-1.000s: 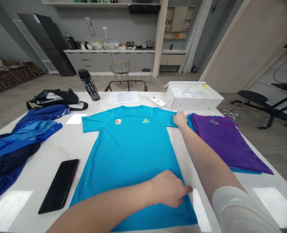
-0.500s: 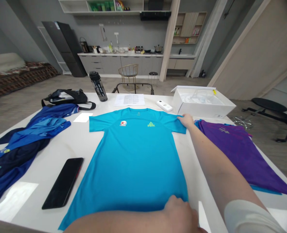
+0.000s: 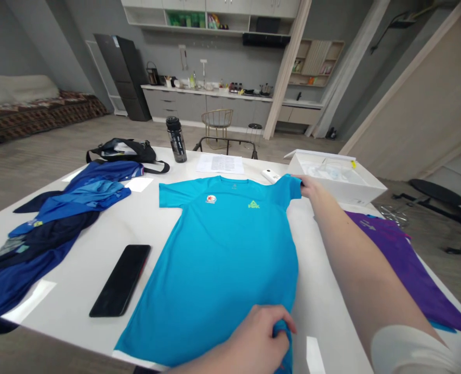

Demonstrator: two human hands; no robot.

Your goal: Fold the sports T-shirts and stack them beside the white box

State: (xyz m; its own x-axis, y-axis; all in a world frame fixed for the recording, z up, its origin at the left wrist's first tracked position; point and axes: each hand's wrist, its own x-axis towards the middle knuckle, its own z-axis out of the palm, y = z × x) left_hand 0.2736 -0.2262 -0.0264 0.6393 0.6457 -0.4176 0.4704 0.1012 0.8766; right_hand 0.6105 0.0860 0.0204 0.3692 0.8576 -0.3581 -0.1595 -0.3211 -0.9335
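A turquoise T-shirt [image 3: 222, 249] lies front up on the white table, with a small round emblem and a green logo on its chest. My right hand [image 3: 307, 186] pinches the end of the sleeve on the right and holds it raised off the tabletop. Close to the bottom hem, my left hand [image 3: 263, 337] has its fingers curled round the shirt's right side edge, and a fold of cloth shows between thumb and fingers. The shirt's right side is pulled slightly inward, while the left sleeve and left edge lie flat.
A black phone [image 3: 121, 280] lies left of the shirt, beside a row of blue garments [image 3: 78, 208]. Behind stand a black bag [image 3: 127, 150], a bottle [image 3: 176, 139], printed paper [image 3: 220, 163], a white device [image 3: 271, 175] and an open white box [image 3: 335, 176]. A purple shirt [image 3: 394, 254] lies right.
My right hand has lifted the sleeve, and my left hand has gathered the lower side edge into its grip. The shirt's right side has shifted inward. The camera view has turned slightly.
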